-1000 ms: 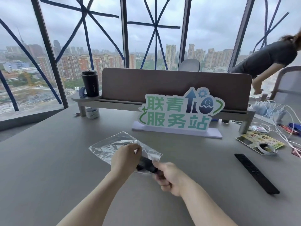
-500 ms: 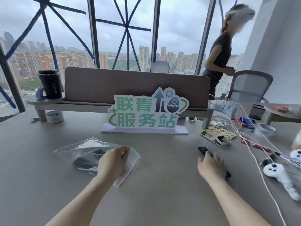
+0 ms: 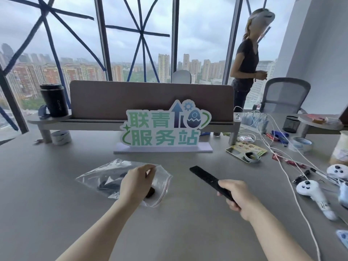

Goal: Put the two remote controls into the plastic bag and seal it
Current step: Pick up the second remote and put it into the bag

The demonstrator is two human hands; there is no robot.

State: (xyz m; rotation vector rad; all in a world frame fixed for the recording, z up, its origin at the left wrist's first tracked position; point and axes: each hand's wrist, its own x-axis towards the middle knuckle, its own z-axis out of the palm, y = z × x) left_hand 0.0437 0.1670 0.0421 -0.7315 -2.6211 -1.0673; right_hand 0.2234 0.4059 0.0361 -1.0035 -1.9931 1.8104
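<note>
Your left hand (image 3: pixel 136 182) pinches the bag (image 3: pixel 105 175) mouth, one remote (image 3: pixel 108 184) inside, bag flat on table (image 3: pixel 56 204) | your right hand (image 3: pixel 236 196) grips second remote (image 3: pixel 206 177) by its near end, right of bag, apart.

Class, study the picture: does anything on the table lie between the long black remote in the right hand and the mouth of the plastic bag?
Nothing visible does. The right hand holds the long black remote, and only bare table separates it from the plastic bag, whose mouth the left hand holds.
</note>
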